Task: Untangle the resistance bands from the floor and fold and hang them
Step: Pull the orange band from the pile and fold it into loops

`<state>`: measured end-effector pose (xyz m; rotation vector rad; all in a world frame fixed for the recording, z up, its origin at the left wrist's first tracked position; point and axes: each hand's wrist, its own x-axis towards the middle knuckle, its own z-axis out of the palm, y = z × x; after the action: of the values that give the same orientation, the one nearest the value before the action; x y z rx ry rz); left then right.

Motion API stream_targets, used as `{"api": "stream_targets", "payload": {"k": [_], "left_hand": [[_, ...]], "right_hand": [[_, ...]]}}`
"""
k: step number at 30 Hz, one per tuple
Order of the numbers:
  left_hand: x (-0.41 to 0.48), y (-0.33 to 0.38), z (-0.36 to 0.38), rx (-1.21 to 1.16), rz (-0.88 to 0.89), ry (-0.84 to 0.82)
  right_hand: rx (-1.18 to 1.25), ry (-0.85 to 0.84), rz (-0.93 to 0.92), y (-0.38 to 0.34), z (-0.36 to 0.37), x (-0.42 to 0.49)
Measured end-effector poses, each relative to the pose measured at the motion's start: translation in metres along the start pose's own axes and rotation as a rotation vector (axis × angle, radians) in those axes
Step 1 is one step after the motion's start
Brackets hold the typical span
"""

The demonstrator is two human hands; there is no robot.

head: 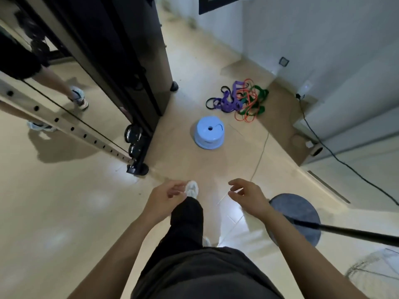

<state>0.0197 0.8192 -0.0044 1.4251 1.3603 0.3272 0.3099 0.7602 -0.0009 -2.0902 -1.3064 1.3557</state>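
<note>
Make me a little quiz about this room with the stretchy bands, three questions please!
1. True or false: the hands are already holding a band.
2. What sits on the floor between the person and the tangled resistance bands? A) blue stool B) red ball C) chair
3. Name three band colours in the pile.

Key:
1. False. The left hand and right hand are both empty.
2. A, the blue stool.
3. Purple, green, orange (black is there too).
</note>
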Motion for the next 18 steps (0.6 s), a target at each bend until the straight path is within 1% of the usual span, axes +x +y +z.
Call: {"api": "stream_targets", "payload": {"k": [6, 9, 11, 15, 18], "left_hand": [[0.133, 0.055, -0.032, -0.032, 0.053, -0.094], [0.203, 0.091, -0.048, -0.003, 0.068, -0.189], [0.246, 0.117, -0.054, 0.003, 0.058, -0.203], [0.325, 0.169, -0.047, 0.037, 0.100, -0.221], [0.375, 0.204, -0.031, 0.072, 0.112, -0.278]], "right_hand": [[0.013, 0.030, 0.076, -0.045, -0.054, 0.088], [0.054, 0.101, 0.085, -0.064, -0.091, 0.127], [0.075, 0.138, 0.101, -0.068, -0.113, 0.148], [0.125, 0.177, 0.159, -0.068, -0.149, 0.196], [0.140, 0.148, 0.187, -0.064, -0.171, 0.240]]}}
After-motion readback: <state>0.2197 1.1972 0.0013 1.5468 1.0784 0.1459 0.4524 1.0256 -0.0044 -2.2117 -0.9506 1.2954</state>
